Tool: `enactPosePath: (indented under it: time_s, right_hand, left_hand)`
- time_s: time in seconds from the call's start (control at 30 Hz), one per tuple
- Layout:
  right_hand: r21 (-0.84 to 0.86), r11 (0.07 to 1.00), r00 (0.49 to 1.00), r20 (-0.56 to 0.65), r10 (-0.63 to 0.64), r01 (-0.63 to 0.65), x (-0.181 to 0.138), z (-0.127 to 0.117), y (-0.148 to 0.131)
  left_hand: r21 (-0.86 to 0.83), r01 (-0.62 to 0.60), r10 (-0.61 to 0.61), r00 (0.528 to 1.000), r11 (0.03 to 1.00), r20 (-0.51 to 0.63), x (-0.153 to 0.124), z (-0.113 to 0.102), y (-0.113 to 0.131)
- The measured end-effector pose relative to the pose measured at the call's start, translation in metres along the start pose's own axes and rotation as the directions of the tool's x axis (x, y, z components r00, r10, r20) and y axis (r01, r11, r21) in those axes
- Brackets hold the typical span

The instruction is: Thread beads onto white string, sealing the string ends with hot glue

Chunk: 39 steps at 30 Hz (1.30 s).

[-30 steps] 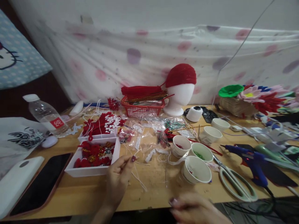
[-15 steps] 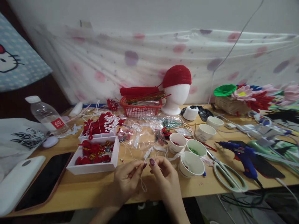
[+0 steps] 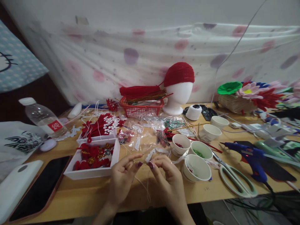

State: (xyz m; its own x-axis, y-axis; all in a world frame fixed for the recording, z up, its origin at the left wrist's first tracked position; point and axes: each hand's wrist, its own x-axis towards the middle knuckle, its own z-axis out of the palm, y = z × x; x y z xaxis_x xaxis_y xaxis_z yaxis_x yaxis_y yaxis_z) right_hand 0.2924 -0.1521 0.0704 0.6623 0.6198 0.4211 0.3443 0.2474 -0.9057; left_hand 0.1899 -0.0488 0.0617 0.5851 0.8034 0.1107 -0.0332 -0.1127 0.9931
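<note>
My left hand (image 3: 123,178) and my right hand (image 3: 166,178) meet above the front edge of the wooden table (image 3: 77,197), fingertips pinched together on a thin white thread (image 3: 146,187) that loops down between them. Just left of my left hand stands a white box (image 3: 93,158) filled with red and gold ornaments. Right of my right hand are three white paper cups; the nearest cup (image 3: 197,168) holds a few beads, another cup (image 3: 200,150) holds green beads.
A dark tablet (image 3: 39,184) and a white device (image 3: 16,184) lie at the front left, a water bottle (image 3: 42,119) behind them. Scissors (image 3: 234,178) and a blue glue gun (image 3: 250,157) lie right. A red basket (image 3: 140,109), a foam head with red cap (image 3: 179,89) and paper flowers (image 3: 253,93) stand at the back.
My right hand came up from the bottom edge to meet my left hand. Both now pinch the thread a little higher and closer to the white box.
</note>
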Motion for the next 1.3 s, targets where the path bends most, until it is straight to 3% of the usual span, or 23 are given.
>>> enactPosePath:
  time_s: [0.1, 0.2, 0.5, 1.1, 1.23, 1.3]
  right_hand:
    - [-0.153, 0.979, 0.990, 0.044, -0.133, 0.139, 0.000, -0.003, 0.000]
    - [-0.212, 0.961, 0.984, 0.050, -0.172, 0.179, 0.000, -0.003, 0.001]
    - [-0.186, 0.967, 0.980, -0.066, -0.187, 0.172, -0.003, 0.000, 0.010]
    - [-0.126, 0.981, 0.978, -0.125, -0.165, 0.149, -0.009, 0.001, 0.016]
    - [-0.099, 0.986, 0.982, -0.119, -0.147, 0.136, -0.010, -0.002, 0.016]
    - [-0.097, 0.989, 0.985, -0.114, -0.127, 0.116, -0.011, -0.004, 0.017]
  left_hand:
    - [-0.012, 0.028, -0.027, 0.996, 1.000, 0.086, 0.005, 0.006, 0.013]
    - [-0.005, 0.046, -0.045, 0.993, 0.999, 0.108, 0.007, 0.014, 0.023]
    - [-0.072, 0.073, -0.066, 0.994, 0.995, 0.092, 0.008, 0.021, 0.016]
    - [-0.074, 0.189, -0.179, 0.976, 0.979, 0.122, 0.008, 0.023, 0.011]
    - [-0.118, 0.275, -0.254, 0.953, 0.954, 0.167, 0.008, 0.023, 0.003]
    - [-0.221, 0.360, -0.324, 0.928, 0.906, 0.184, 0.010, 0.024, 0.003]
